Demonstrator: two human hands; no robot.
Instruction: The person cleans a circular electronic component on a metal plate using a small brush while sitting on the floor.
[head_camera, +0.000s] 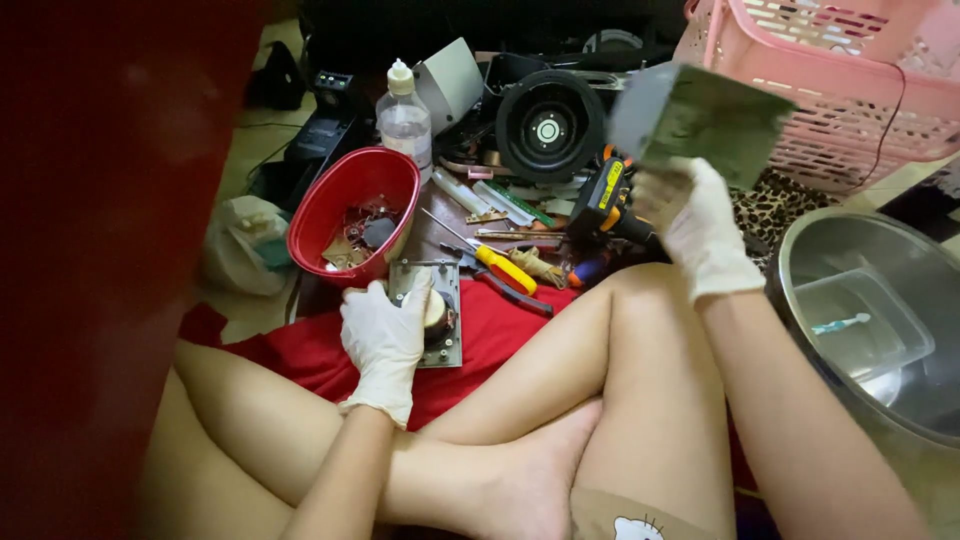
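Note:
My left hand (385, 338), in a white glove, rests on a grey metal plate with a round part (440, 300) that lies on a red cloth (500, 335) in front of my crossed legs. My right hand (700, 225), also gloved, is raised and grips a green circuit board (705, 115) with a grey edge, held up in the air and blurred. A red oval bowl (350, 200) with small parts inside sits just beyond my left hand.
Screwdrivers and pliers (510, 268) lie scattered by a yellow-black tool (605, 200), a black round fan (548, 128) and a clear plastic bottle (404, 115). A pink basket (840, 90) stands back right. A steel basin (870, 310) holds a clear tub at right.

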